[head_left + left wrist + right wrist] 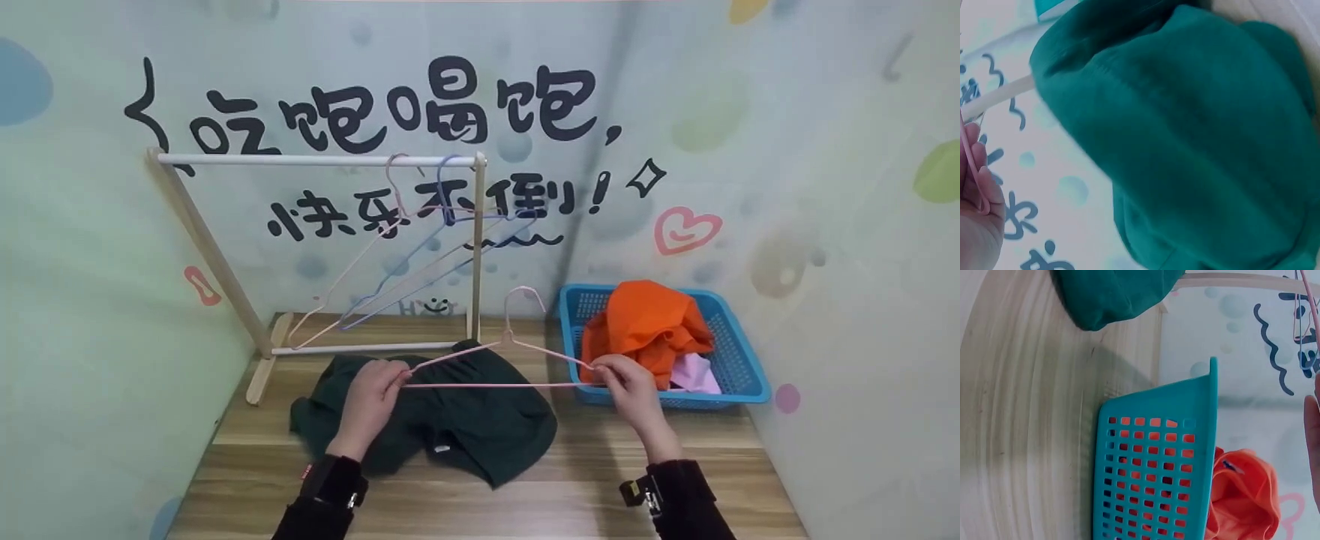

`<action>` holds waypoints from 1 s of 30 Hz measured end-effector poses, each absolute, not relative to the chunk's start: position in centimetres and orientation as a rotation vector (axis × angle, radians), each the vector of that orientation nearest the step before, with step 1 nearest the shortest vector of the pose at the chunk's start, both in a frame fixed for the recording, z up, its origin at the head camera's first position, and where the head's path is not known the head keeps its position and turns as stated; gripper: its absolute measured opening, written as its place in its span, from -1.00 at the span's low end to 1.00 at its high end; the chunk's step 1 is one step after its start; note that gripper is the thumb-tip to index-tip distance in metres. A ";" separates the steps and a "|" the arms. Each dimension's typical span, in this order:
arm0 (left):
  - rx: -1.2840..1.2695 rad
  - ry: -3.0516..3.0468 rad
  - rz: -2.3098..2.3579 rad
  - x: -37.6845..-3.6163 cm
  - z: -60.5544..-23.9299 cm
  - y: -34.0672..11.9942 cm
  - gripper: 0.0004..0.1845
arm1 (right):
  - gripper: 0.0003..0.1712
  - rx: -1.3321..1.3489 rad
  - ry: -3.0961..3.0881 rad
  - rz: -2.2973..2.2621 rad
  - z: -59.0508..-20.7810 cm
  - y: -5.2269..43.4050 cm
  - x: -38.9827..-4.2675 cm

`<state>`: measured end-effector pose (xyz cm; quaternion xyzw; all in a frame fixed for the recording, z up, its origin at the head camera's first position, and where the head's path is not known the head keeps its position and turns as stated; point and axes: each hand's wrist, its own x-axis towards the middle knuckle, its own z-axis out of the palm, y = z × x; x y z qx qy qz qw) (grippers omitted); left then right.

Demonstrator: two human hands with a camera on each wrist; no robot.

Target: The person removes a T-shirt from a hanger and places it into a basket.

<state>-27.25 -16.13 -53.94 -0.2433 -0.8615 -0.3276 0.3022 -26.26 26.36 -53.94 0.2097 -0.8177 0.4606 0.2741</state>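
Note:
A pink clothes hanger (491, 385) is held up level by both hands, its hook pointing upward. My left hand (373, 397) pinches its left corner, and my right hand (628, 390) grips the right corner. Below the hanger a dark green garment (495, 420) lies crumpled on the wooden table (600, 480), with a small white label showing. The left wrist view has the left hand (982, 197) at its edge with the pink hanger (974, 163) across the fingers. Only a sliver of the right hand (1313, 433) appears in the right wrist view.
A wooden rack (322, 160) with a white top rail stands at the back left, carrying another pink hanger (352, 266) and a blue hanger (405, 264). At the right, a blue plastic basket (739, 360) contains an orange garment (649, 322) and a light pink cloth (696, 373). Walls border the table.

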 end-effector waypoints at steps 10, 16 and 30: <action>-0.546 -2.078 -0.952 -26.5 -51.1 -20.8 -0.93 | -0.46 0.578 -2.212 1.406 -51.5 25.8 -24.6; -0.447 -1.996 -0.948 -25.4 -50.0 -24.2 -0.89 | -0.46 0.582 -2.258 1.410 -53.0 25.7 -24.7; 0.065 -1.955 -1.142 -23.8 -48.4 -31.3 -0.79 | -0.47 0.580 -2.290 1.449 -53.8 24.7 -24.5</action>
